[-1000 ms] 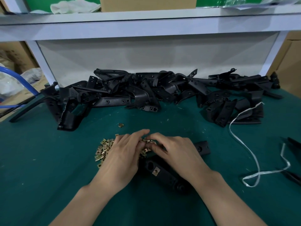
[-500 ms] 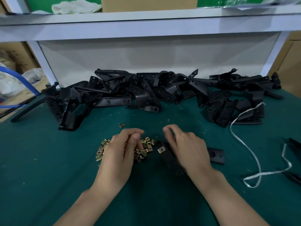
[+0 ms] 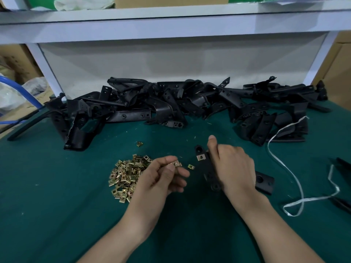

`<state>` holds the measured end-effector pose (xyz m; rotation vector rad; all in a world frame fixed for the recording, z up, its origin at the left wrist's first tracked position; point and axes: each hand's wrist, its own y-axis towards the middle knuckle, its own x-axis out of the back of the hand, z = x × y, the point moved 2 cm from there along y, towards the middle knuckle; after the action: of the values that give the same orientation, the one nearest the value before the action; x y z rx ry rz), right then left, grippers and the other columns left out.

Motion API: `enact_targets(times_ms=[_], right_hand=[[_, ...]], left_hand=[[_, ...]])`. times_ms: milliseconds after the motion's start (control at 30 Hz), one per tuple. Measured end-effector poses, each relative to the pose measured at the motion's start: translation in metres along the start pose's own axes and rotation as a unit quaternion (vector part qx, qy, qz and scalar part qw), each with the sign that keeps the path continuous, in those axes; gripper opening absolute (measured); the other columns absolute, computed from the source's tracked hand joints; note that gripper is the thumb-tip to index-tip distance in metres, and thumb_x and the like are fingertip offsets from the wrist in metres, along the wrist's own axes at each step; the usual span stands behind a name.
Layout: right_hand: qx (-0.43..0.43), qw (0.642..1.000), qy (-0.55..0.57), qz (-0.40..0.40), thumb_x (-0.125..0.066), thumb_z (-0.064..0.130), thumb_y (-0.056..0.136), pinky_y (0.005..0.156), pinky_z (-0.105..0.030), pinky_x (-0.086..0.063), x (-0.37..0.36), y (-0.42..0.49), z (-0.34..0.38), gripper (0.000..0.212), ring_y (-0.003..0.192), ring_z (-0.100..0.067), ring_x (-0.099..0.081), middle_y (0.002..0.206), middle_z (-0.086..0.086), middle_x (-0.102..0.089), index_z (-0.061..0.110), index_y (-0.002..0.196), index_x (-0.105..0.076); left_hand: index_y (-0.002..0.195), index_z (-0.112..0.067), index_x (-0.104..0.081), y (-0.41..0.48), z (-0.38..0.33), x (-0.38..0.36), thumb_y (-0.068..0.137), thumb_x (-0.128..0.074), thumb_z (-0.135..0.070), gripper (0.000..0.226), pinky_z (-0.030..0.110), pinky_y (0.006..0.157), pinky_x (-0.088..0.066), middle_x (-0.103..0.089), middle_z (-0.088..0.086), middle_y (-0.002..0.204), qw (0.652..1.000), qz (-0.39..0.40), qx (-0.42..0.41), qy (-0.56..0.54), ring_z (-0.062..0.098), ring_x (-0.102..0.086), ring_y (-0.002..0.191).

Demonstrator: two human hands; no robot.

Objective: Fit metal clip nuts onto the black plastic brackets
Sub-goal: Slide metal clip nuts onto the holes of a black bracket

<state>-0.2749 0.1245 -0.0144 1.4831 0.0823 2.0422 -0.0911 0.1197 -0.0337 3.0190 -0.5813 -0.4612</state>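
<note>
Pinching a brass-coloured metal clip nut (image 3: 175, 163), our left hand (image 3: 159, 179) holds its edges. Our right hand (image 3: 233, 166) grips the stiff-looking black plastic bracket (image 3: 206, 168) mid-length.

A dark green felt cover (image 3: 57, 205) spreads over the bench. On its right side a white plastic strap (image 3: 302, 194) lies in loose loops. A white back panel (image 3: 171, 63) stands behind, under a white shelf (image 3: 171, 25) that carries a crumpled white cloth (image 3: 81, 3) and a cardboard box (image 3: 171, 0). At the left a blue hose (image 3: 22, 90) curves down before cardboard cartons (image 3: 17, 59); another carton (image 3: 338, 73) stands at the right.
</note>
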Motion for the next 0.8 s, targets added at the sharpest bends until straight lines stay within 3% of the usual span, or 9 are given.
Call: enact_targets(times_ms=[433,800], right_hand=[[0.023,1.000,-0.012,0.016,-0.021,0.047,0.105,0.058,-0.038,-0.036,-0.0059,-0.0013,-0.0003,0.061,0.060,-0.032,-0.050,0.058,-0.002,-0.051,0.015,0.059,-0.045],[0.027,0.999,-0.026,0.015,-0.022,0.046,0.105,0.055,-0.037,-0.033,-0.0076,-0.0016,-0.0010,0.062,0.054,-0.025,-0.047,0.054,-0.001,-0.049,0.014,0.057,-0.046]], left_hand=[[0.114,-0.009,-0.059,0.0006,0.0034,0.0002,0.092,-0.050,-0.032,0.033,0.022,0.066,-0.053,-0.075,0.009,0.098,0.998,0.016,-0.026,0.050,0.016,-0.067,0.076],[0.098,-0.001,-0.058,0.0003,0.0012,-0.0013,0.093,-0.047,-0.046,0.047,0.022,0.061,-0.053,-0.075,0.017,0.084,0.999,0.007,0.001,0.045,0.019,-0.067,0.069]])
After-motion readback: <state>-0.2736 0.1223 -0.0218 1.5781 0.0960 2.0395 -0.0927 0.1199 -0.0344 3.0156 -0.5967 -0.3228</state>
